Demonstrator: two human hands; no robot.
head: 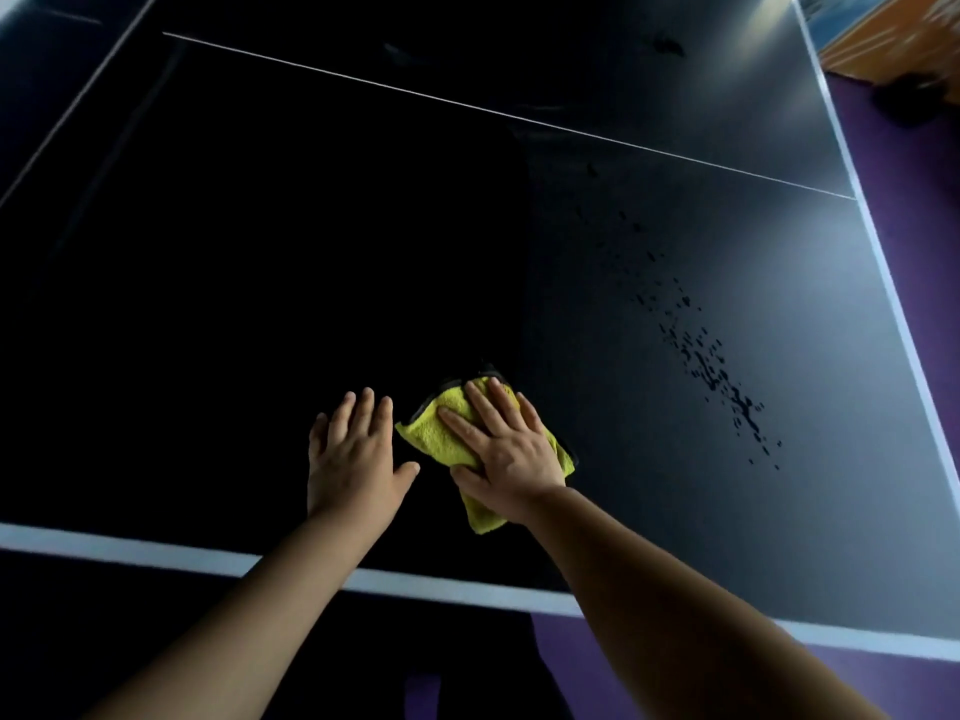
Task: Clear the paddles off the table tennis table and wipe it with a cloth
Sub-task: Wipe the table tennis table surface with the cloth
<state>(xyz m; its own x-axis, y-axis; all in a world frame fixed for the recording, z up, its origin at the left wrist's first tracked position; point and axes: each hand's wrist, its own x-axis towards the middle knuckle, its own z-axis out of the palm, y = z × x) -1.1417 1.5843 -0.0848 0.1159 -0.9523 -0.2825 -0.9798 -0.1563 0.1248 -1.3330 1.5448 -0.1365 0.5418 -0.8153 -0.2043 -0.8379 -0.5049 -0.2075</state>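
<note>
Yellow cloth (pixel 434 433) lies folded on the table (pixel 260 252), pinned under the right hand (pixel 501 449), whose fingers are straight and spread, likely to press it flat for wiping. Just left of the cloth, the left hand (pixel 350 459) rests flat and released on the surface, probably bracing the lean. Right of the cloth and beyond it, a trail of droplets (pixel 717 366) awaits wiping. No paddles show, so clearing seems done.
</note>
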